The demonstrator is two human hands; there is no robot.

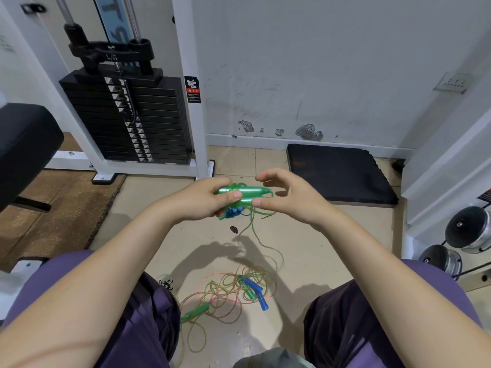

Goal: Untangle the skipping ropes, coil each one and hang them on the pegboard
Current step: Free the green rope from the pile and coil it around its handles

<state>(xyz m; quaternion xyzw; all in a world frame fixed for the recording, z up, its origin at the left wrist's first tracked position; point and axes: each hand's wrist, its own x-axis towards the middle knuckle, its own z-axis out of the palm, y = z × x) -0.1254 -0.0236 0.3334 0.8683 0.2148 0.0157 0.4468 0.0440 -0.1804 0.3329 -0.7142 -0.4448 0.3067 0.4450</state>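
Note:
My left hand [204,199] grips a pair of translucent green skipping-rope handles [249,193] held side by side and level, with some blue parts [235,211] bunched under them. My right hand [285,193] pinches the right end of the same handles with thumb and fingers. A thin green cord [255,229] hangs from the handles down to the floor. On the tiles between my knees lies a tangled pile of ropes [228,290] with blue handles [256,292] and one green handle [194,313]. No pegboard is in view.
A weight-stack machine [127,115] with a white frame stands at the back left, a black padded seat [24,147] at far left. A black mat [340,173] lies against the wall. Dumbbells [467,229] sit on a rack at right. A small dark scrap [233,229] lies on the floor.

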